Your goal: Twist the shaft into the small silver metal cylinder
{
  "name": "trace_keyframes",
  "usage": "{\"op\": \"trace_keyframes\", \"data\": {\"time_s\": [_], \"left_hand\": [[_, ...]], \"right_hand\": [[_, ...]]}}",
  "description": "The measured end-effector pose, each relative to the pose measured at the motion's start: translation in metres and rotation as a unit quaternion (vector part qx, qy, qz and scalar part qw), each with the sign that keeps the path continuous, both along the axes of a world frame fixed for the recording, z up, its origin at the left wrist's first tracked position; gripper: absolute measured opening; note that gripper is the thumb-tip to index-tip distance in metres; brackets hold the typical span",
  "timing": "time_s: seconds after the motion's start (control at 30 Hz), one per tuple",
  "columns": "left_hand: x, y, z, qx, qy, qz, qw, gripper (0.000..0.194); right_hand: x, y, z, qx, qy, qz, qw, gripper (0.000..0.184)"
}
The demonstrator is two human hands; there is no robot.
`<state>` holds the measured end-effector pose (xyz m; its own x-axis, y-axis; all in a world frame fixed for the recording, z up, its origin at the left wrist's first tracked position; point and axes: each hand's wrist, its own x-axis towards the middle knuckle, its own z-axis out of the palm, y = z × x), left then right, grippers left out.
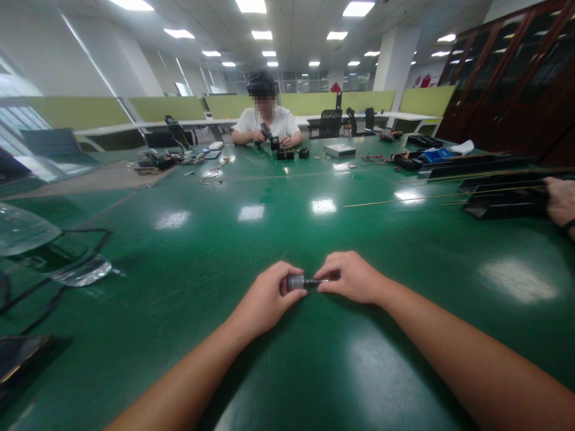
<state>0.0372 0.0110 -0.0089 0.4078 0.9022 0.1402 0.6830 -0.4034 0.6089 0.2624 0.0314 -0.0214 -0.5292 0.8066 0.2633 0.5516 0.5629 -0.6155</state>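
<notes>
Over the near middle of the green table [251,251], my left hand [265,296] is closed, thumb and fingers gripping a small grey cylinder [295,282]. A thinner dark rod [311,283] extends from the cylinder toward the right. My right hand [353,277] pinches the far end of this rod between thumb and fingertips. Cylinder and rod lie in one line, roughly level, between the two hands. Their exact kind is too small to make out, and my fingers cover both ends.
A clear plastic bottle [49,248] lies at the left, near black cables and a dark phone-like device [20,356]. Across the table sits a person [265,120] handling a dark tool. Another person's hand [561,200] touches black channels [505,194] at right, beside thin rods [395,200].
</notes>
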Motion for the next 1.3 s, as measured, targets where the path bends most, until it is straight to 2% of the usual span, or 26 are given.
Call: {"op": "trace_keyframes", "data": {"time_s": [0.47, 0.73, 0.97, 1.1, 1.3], "left_hand": [[0.0, 0.0, 0.001, -0.003, 0.001, -0.001, 1.0, 0.022], [0.001, 0.0, 0.003, -0.005, 0.007, -0.002, 1.0, 0.022], [0.001, 0.0, 0.004, -0.002, 0.006, -0.006, 1.0, 0.023], [0.001, -0.001, 0.005, -0.007, -0.006, -0.003, 1.0, 0.03], [0.001, -0.002, 0.007, -0.01, 0.005, -0.008, 1.0, 0.02]], "right_hand": [[0.005, 0.001, 0.002, -0.027, 0.01, 0.001, 1.0, 0.015], [0.01, 0.001, 0.009, -0.035, -0.029, 0.001, 0.999, 0.013], [0.025, 0.005, 0.012, -0.025, -0.047, -0.003, 0.999, 0.013], [0.034, 0.007, 0.013, -0.027, -0.046, -0.014, 0.998, 0.013], [0.032, 0.007, 0.014, -0.042, -0.041, -0.002, 0.998, 0.014]]}}
